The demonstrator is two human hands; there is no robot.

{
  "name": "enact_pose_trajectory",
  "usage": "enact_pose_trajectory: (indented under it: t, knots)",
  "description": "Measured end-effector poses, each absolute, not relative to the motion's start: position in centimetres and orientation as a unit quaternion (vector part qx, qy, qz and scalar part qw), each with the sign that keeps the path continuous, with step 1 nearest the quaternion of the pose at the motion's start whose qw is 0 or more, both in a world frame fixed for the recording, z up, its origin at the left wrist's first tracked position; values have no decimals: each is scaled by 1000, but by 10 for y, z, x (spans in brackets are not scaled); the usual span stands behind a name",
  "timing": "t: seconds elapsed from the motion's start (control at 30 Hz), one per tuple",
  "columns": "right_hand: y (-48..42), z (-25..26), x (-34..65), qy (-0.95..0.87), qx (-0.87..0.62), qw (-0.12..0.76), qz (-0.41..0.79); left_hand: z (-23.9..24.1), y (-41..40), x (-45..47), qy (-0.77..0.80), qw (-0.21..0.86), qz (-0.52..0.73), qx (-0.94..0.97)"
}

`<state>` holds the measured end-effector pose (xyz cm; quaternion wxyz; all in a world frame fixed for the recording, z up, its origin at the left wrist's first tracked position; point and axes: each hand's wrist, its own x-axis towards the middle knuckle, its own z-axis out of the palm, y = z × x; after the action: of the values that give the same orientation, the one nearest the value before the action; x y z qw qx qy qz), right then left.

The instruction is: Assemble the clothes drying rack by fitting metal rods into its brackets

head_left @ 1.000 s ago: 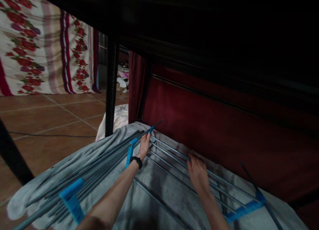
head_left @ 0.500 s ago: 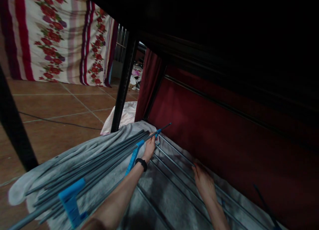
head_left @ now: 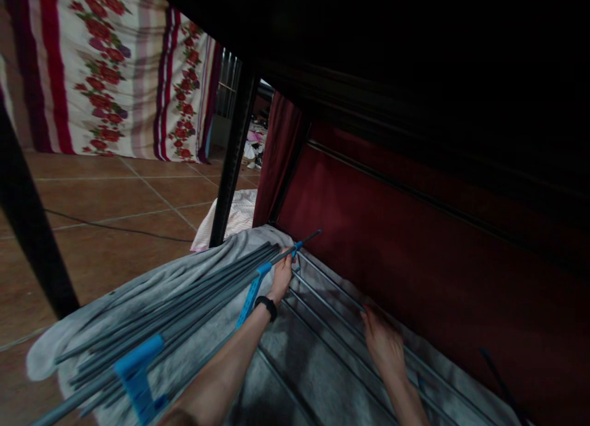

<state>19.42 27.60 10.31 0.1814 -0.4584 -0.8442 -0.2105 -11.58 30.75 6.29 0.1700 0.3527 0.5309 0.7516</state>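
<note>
A frame of grey metal tubes joined by blue plastic connectors lies over a grey blanket. My left hand, with a black band on its wrist, is closed round the far end of a long side pole, right by a blue connector. Some of its fingers are hidden behind the pole. My right hand is closed on the outermost cross tube, nearest the red cloth; its fingertips are partly hidden. To the left rests a bundle of loose grey tubes, and near me sits a large blue bracket.
The grey blanket covers the surface below. A dark red cloth walls the right side under a dark overhang. Black posts stand at the left. Beyond are a tiled floor, a cable and a floral curtain.
The whole view has shifted slightly, so everything appears a little further right and lower. Both hands keep the same places on the tubes.
</note>
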Motion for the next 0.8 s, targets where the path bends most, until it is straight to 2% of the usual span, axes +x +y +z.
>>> enact_pose_trajectory:
  t: [0.37,0.8]
  knots:
    - [273,105,194,-849,-459,168,-201,62,308,-114,536,169,749,351]
    - [272,102,191,-849,-432,144,-268,63,307,-112,547,162,746,344]
